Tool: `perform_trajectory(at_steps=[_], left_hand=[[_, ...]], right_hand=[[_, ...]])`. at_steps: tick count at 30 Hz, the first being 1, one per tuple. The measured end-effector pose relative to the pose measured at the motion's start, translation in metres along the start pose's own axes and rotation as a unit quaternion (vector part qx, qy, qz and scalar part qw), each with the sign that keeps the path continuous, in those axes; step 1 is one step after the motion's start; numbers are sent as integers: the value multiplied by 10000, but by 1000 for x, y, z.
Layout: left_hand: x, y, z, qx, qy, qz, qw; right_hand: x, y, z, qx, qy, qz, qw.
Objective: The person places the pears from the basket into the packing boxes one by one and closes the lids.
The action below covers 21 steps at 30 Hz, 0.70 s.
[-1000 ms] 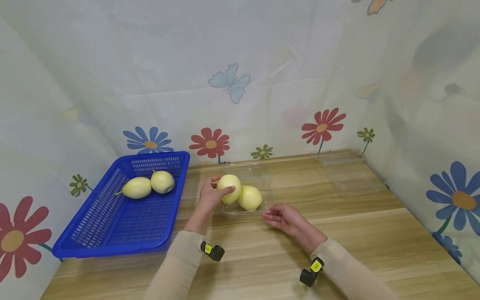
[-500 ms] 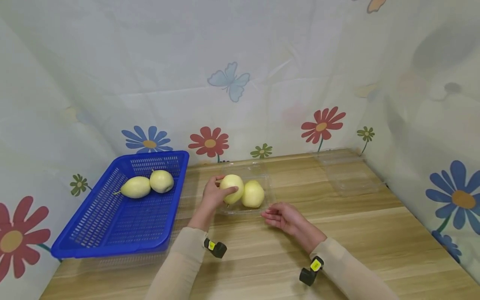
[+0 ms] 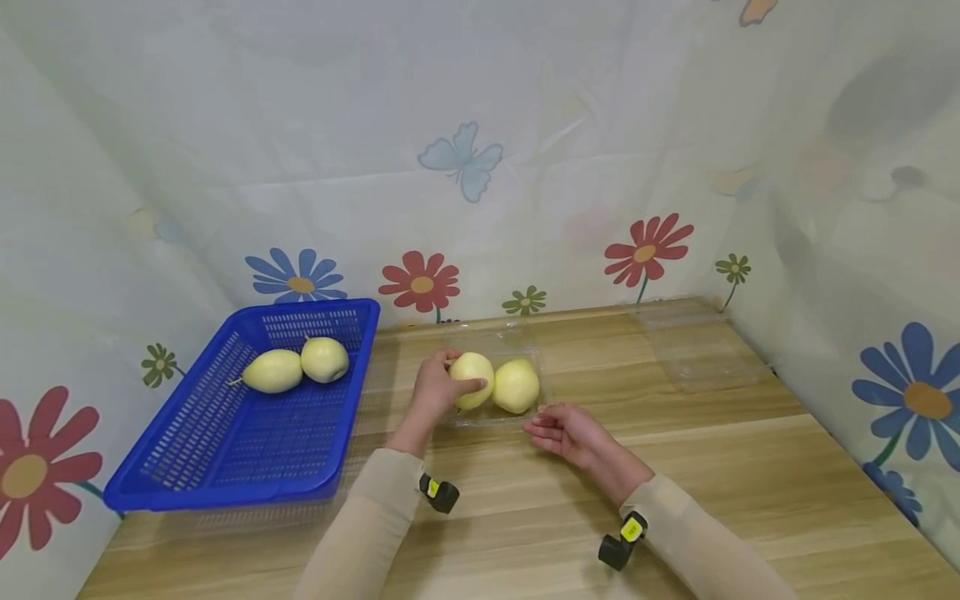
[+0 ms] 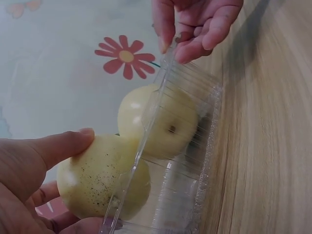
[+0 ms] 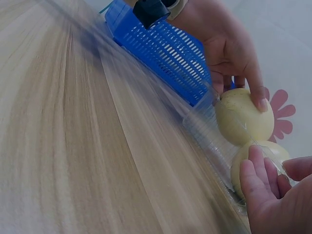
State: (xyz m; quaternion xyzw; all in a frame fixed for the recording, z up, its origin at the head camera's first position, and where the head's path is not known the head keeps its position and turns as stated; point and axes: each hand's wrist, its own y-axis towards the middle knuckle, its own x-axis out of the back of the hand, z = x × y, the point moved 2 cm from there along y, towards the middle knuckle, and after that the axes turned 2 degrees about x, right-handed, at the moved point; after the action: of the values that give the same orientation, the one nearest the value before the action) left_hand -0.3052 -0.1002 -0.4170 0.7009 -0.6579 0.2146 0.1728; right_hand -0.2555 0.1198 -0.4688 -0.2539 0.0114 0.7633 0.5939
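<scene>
My left hand (image 3: 435, 392) grips a pale yellow pear (image 3: 474, 377), thumb on its near side, at the left part of a clear plastic box (image 4: 207, 161). In the left wrist view the pear sits partly behind the box's clear wall. A second pear (image 3: 516, 387) lies in the box, touching the first. At the box's front right corner, my right hand (image 3: 567, 435) pinches the rim between thumb and fingers. Its fingers (image 5: 261, 170) lie along the outside of the wall in the right wrist view. The box's floor is mostly hidden.
A blue plastic basket (image 3: 341, 433) stands on the left with two more pears (image 3: 273, 372) inside. Another clear plastic box (image 3: 705, 350) is at the back right of the wooden table (image 3: 675, 467). A flower-printed sheet (image 3: 525, 192) hangs behind.
My left hand has moved slightly right with its pear. The second pear has shifted right and turned a little in the box. My right hand has stayed at the corner.
</scene>
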Motion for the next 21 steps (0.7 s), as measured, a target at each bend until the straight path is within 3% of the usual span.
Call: perform_trajectory(at_steps=[13,17,21], left_hand=[[-7,-5,-6,-305,1097,-133,9934],[-7,-6,-5,-426,1243,-177,9912],[-4,-6,-4,-589,1242,18,9905]], right_hand=[[-1,-1,1,15,-31,58,10000],[-1,-2,1,17,-43,67,10000],[-2,-2,1,12,-31,54,10000]])
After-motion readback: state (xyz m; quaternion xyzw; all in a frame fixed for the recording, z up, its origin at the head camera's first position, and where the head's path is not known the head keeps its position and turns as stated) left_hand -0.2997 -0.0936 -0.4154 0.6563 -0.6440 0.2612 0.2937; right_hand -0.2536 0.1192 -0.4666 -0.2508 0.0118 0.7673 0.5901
